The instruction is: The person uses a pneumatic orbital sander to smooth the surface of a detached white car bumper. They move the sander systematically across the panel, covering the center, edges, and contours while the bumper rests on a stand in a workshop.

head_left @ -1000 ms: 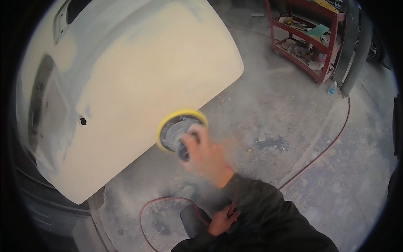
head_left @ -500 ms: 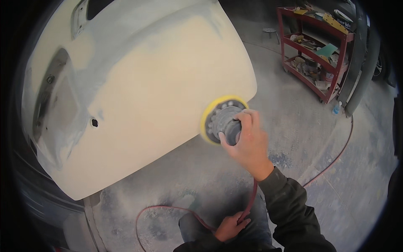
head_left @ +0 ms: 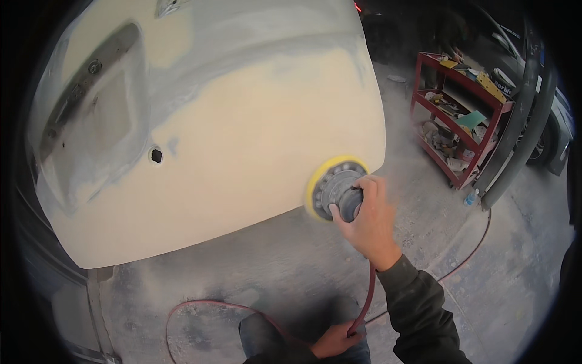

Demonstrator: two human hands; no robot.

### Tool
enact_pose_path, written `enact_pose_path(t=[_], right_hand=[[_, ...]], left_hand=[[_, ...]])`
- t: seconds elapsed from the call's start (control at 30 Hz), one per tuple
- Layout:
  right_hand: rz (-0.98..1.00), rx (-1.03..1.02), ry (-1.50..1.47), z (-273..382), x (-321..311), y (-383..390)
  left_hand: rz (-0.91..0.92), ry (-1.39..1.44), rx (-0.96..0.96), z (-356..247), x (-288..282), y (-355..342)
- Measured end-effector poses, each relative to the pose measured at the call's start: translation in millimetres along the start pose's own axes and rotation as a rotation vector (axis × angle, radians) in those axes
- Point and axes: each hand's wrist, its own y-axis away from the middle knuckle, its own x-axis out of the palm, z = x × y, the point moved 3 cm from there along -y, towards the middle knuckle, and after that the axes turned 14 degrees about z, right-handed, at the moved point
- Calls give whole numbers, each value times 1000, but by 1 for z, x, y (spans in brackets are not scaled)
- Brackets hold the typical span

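Note:
My right hand [head_left: 371,221] is wrapped round the head of a grey round orbital sander [head_left: 338,187] with a yellow-rimmed pad. Its pad lies against the lower right corner of a large car door or tailgate panel [head_left: 260,139], coated pale cream with grey patches. Down by my lap, my left hand [head_left: 337,340] grips a red air hose [head_left: 367,297], which runs up towards the sander. A small round hole [head_left: 156,155] and a long recess [head_left: 91,103] mark the panel's left part.
A red three-shelf cart [head_left: 461,121] full of tools and supplies stands at the back right. Thick dark hoses or posts [head_left: 522,121] rise beside it, near a small blue bottle [head_left: 471,196]. More red hose [head_left: 476,246] trails over the dusty concrete floor [head_left: 212,273].
The view has shifted, so the panel and cart sit differently in the picture. The sander stays at the panel's lower right corner in my right hand. My left hand still holds the hose.

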Motion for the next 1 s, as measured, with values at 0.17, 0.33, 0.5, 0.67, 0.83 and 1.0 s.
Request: enact_pose_path(t=[0.17,0.33,0.5,0.67,0.83,1.0], right_hand=[[0,-71,27,35,-20,-66],[-59,-20,107,43,-38,-112],[11,-98,84,40,-2,-37],[137,-16,25,75,-3,-65],[-7,-88,147,108,-27,-155],[66,-98,102,111,-9,-113]], left_hand=[[-69,97,120,-69,-31,9],[-124,80,222,-102,-61,21],[4,125,171,-25,-11,0],[-13,183,198,-41,-22,8],[-189,149,334,-92,-79,36],[-101,143,305,-81,-76,43]])
